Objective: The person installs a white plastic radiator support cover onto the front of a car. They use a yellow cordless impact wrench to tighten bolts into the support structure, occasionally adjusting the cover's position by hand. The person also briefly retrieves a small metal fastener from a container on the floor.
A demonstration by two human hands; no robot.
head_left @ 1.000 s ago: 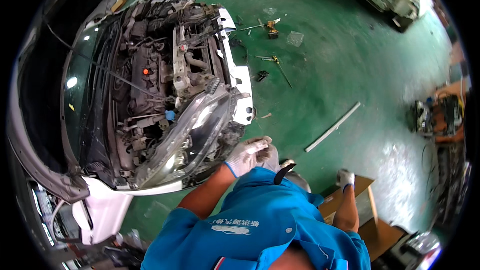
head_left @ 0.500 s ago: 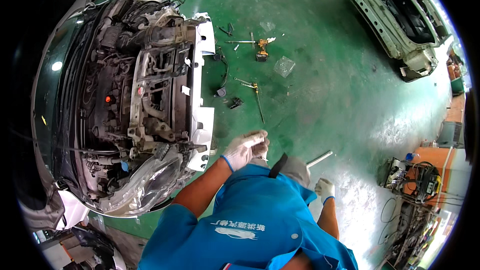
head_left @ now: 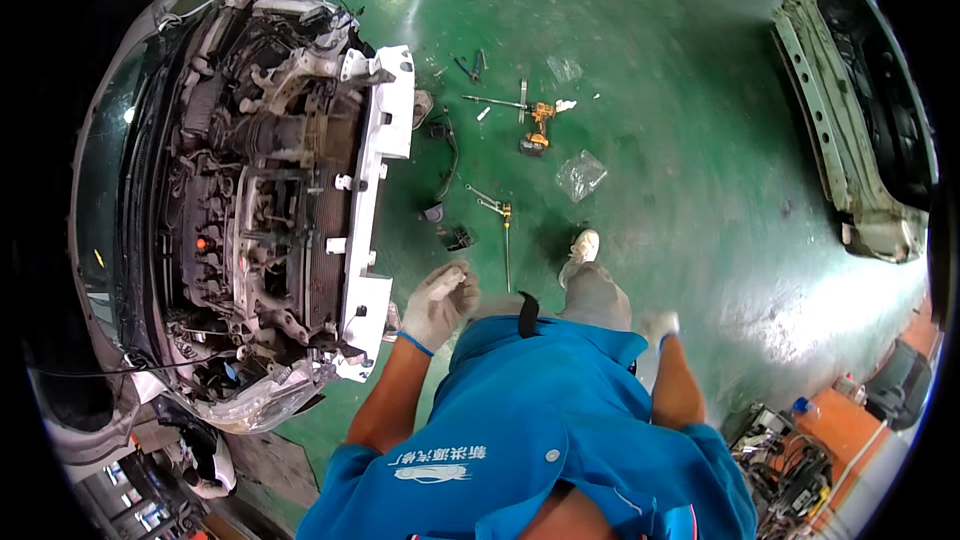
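My left hand (head_left: 442,302), in a pale glove with a blue cuff, is raised beside the white front beam (head_left: 376,215) of a car with its front stripped. Its fingers are curled together, and whether something small is in them is hidden. My right hand (head_left: 657,328), also gloved, hangs at my right side, smeared by motion, its fingers unclear. Ahead on the green floor lie a yellow-black cordless drill (head_left: 538,126) with a long bit, a long-shafted yellow-headed tool (head_left: 507,230) and a wrench (head_left: 486,200).
Pliers (head_left: 472,67), a clear plastic bag (head_left: 582,176) and small black parts (head_left: 458,238) lie on the floor near the car's open engine bay (head_left: 230,170). A cut body shell (head_left: 835,120) stands at the far right. Parts and cables (head_left: 775,470) crowd the lower right.
My left hand has moved left, nearer the beam; my right hand has risen slightly. A shoe now shows ahead of me. The pale bar near my right hand is out of sight.
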